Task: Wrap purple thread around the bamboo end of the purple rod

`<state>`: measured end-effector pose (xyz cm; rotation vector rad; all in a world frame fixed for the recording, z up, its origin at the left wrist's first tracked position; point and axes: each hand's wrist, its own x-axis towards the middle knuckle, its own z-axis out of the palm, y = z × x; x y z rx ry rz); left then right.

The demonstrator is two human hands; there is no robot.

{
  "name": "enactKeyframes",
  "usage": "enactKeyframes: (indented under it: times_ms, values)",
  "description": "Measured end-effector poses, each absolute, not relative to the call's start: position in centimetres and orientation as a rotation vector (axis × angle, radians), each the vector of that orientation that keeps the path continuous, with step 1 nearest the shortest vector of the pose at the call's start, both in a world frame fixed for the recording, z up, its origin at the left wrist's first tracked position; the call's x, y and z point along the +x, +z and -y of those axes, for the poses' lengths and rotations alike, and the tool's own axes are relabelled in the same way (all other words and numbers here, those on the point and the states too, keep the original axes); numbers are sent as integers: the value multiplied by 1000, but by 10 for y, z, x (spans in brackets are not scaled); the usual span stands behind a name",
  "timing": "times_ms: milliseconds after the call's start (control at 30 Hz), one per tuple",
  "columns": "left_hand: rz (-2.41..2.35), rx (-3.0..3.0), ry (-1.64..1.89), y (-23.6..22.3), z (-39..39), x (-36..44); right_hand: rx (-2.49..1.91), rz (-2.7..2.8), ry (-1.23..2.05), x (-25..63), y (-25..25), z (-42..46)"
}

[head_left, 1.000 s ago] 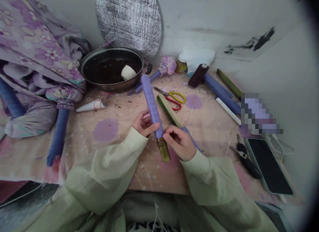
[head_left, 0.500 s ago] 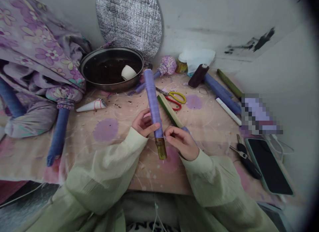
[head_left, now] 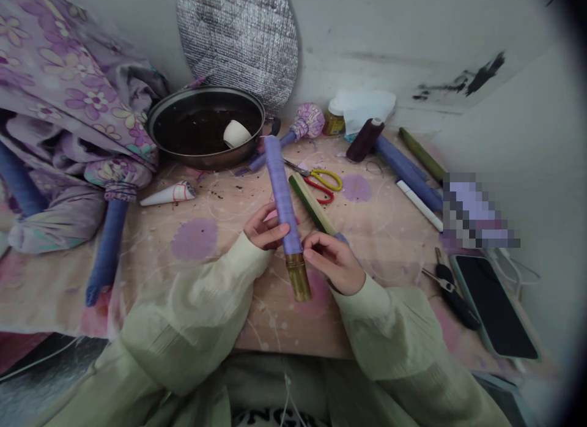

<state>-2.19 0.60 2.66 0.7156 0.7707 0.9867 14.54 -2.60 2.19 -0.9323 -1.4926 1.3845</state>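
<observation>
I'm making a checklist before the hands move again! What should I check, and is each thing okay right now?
1. Left hand is holding the purple stick: ok, fingers and thumb are on it.
2. Right hand is by the bottom of the purple part: ok.
3. Right fingers are pinching a thread: cannot tell, too small to see.
4. Purple reaches the stick's near end: not ok, the brown end is bare.
5. Scissors are out of the hands: ok, they're on the table.
6. Cup stands straight in the pan: not ok, it's tipped.
</observation>
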Motion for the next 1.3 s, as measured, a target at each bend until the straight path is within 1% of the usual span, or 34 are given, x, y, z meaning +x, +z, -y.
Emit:
enactKeyframes:
  times_ms: [367, 533, 633, 700, 833, 1000, 1300]
  values:
    - [-636, 739, 905, 22, -7, -25, -977, 1479, 1467, 147, 23, 25]
    - [-536, 745, 958, 15, -9, -22, -981, 1443, 1681, 148, 23, 25]
    - [-533, 721, 940, 18, -6, -21, -947, 1399, 1830, 148, 22, 26]
    - [-554, 716, 922, 21, -4, -21, -944, 1342, 1864, 148, 21, 27]
    - [-606, 775, 972, 19, -1, -17, -970, 1250, 1800, 145, 17, 27]
    - [-889, 962, 1188, 12, 2, -10, -1147, 1394, 1509, 141, 14, 29]
    - [-959, 795, 1113, 14, -4, -16, -1118, 1517, 1370, 146, 20, 28]
